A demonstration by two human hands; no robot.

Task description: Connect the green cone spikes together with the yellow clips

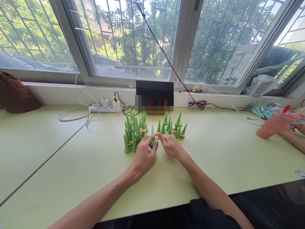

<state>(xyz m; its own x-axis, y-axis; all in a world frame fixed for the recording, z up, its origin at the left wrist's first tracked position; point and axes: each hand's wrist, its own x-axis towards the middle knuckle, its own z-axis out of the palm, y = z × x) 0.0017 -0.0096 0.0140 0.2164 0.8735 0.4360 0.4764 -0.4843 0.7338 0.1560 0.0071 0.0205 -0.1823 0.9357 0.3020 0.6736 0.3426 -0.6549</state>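
Several small green cones with yellow fittings stand in two clusters on the pale green table: a left cluster and a right cluster. My left hand and my right hand meet between the clusters. Both pinch, fingertips together, on one green cone with a small yellow piece at its base. The cone is partly hidden by my fingers.
A dark screen stands behind the cones at the window sill. A white power strip with cables lies to the left, a brown bag at far left. At right another person's hand holds a pink cup.
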